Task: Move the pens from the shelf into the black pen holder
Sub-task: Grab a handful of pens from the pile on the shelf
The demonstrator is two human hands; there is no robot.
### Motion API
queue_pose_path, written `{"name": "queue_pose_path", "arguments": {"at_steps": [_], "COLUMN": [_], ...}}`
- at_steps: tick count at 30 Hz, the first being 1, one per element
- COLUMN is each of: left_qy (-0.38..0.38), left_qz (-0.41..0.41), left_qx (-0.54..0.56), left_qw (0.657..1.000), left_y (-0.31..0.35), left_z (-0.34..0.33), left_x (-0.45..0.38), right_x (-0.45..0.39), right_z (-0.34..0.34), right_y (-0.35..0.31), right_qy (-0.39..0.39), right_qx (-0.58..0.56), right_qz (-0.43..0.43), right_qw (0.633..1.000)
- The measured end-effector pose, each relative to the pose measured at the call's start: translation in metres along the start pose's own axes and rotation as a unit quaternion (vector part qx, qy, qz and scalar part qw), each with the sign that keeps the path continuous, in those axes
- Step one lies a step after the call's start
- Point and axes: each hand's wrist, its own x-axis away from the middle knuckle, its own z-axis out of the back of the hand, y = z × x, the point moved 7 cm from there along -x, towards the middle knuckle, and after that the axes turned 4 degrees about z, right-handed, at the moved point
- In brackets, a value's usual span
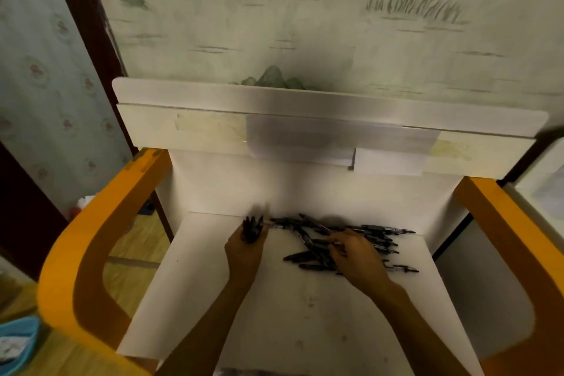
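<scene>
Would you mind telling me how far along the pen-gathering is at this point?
Nothing looks finished: no black pen holder is in view, so no pens can be seen delivered. In hand: the left hand grips a bunch of black pens, and the right hand reaches into the pile of pens on the white shelf, fingers on one. Left: that scattered pile, plus carrying everything to the holder.

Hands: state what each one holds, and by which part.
Left hand grips a bundle of pens by their lower ends. Right hand pinches one pen in the pile, mid-barrel.
</scene>
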Motion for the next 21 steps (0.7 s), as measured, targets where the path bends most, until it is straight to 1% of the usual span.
{"name": "queue_pose_path", "arguments": {"at_steps": [4,9,13,15,17,19,21], "left_qy": [0.03,-0.003,-0.011,-0.037,-0.077,-0.139,-0.198], "left_qz": [0.009,0.009,0.001,-0.007,0.0,0.015,0.006], "left_qx": [0.016,-0.018,0.012,0.009,-0.023,-0.055,-0.07], "left_qw": [0.999,1.0,1.0,0.999,0.997,0.989,0.978], "left_y": [-0.002,-0.011,-0.009,0.002,0.011,0.021,0.041], "left_z": [0.008,0.011,0.015,0.009,-0.002,-0.016,-0.032], "left_x": [-0.001,0.001,0.004,0.004,0.003,0.004,0.01], "right_x": [0.0,0.001,0.003,0.005,0.009,0.013,0.02], "right_z": [0.003,0.01,0.016,0.023,0.034,0.047,0.061], "right_y": [-0.003,-0.008,-0.014,-0.019,-0.025,-0.03,-0.034], "right_qy": [0.007,0.024,0.028,0.033,0.046,0.062,0.078], "right_qx": [0.001,0.001,0.001,-0.003,-0.006,-0.002,0.003], "right_qz": [-0.004,-0.006,-0.006,-0.006,-0.006,-0.007,-0.011], "right_qw": [1.0,1.0,1.0,0.999,0.999,0.998,0.997]}}
